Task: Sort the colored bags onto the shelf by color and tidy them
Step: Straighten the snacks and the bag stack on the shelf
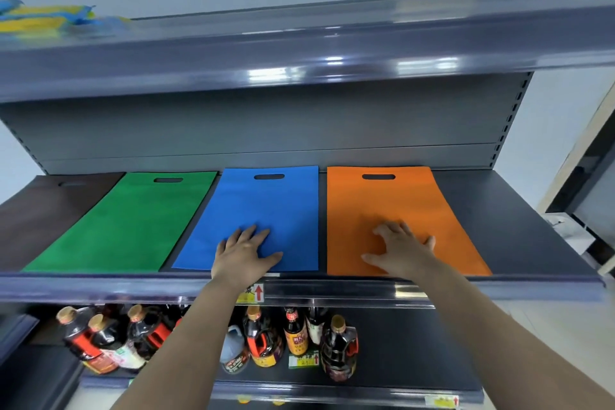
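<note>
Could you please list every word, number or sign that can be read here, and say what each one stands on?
Red up arrow, no words: tag on the middle shelf's rail.
Red up arrow: yellow tag on the lowest rail; its print is blurred.
Bottle labels: too blurred to read.
Bags: no print.

We cannot see the near part of the blue bag (263, 210) under the left hand (244, 251), nor the near part of the orange bag (392, 210) under the right hand (401, 248), which is smeared by motion. Left of the blue bag, past the green bag (133, 223), the brown bag (50, 213) runs off the picture's left edge. Above the blue bag, the packs (43, 22) on the top shelf are blurred and cut by the left edge; we cannot tell what they are. Below the blue bag, our arms cover some bottles (263, 339), whose labels are too small to read, as is the price tag (254, 293). The shelf (519, 230) is cut at both sides.
</note>
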### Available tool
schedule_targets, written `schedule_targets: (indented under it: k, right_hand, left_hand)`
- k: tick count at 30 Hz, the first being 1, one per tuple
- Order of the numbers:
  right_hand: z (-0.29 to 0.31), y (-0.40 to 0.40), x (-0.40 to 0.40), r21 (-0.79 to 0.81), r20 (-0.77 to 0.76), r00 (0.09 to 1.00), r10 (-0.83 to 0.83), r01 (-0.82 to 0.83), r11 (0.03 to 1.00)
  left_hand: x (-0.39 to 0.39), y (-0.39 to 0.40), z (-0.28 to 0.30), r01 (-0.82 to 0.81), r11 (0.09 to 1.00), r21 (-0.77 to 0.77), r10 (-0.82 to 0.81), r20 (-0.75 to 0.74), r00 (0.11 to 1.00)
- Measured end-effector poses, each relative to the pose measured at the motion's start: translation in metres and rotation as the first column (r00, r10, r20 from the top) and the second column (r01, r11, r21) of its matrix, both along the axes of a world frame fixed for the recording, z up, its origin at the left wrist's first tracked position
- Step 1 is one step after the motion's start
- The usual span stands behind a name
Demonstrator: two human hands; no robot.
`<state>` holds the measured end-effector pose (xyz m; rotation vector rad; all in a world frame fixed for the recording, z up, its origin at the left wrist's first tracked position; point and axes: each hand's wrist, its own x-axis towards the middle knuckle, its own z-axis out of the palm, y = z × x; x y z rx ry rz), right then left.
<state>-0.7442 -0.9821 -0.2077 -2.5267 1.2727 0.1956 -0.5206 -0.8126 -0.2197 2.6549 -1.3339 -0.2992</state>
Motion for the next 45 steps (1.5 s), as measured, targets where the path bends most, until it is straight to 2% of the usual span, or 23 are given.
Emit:
schedule_targets:
  k: [13,16,19,24,28,33,41,45]
  right_hand:
    - [-0.002,0.017,0.016,-0.027,0.007,1.000,-0.002,0.002,1.000]
    - [0.002,0.023,0.021,-0.076,-0.017,1.000,-0.010,0.009,0.997]
    - [0.016,0.039,0.041,-0.167,0.053,0.997,0.054,-0.045,0.985]
    - [0.059,0.089,0.106,-0.289,0.177,0.940,0.293,-0.235,0.928]
    - [0.093,0.147,0.176,-0.367,0.169,0.861,0.479,-0.396,0.842]
    - [0.125,0.235,0.267,-0.464,0.151,0.715,0.683,-0.559,0.688]
    - [0.156,0.391,0.387,-0.564,0.128,0.413,0.902,-0.718,0.409]
    - [0.170,0.462,0.424,-0.573,0.146,0.261,0.954,-0.764,0.296]
  left_hand:
    - [-0.002,0.003,0.001,-0.012,1.000,0.011,0.012,-0.014,1.000]
    - [-0.002,0.003,0.002,-0.022,1.000,0.003,0.022,-0.021,1.000]
    - [0.003,0.012,0.012,-0.041,0.995,-0.095,0.041,-0.002,0.999]
    - [0.043,0.059,0.050,-0.068,0.969,-0.239,0.107,0.155,0.982]
    - [0.085,0.121,0.087,-0.124,0.960,-0.250,0.204,0.326,0.923]
    - [0.140,0.226,0.118,-0.290,0.935,-0.204,0.354,0.472,0.808]
    - [0.195,0.411,0.159,-0.572,0.791,-0.215,0.578,0.569,0.585]
    - [0.206,0.481,0.174,-0.670,0.714,-0.201,0.625,0.613,0.483]
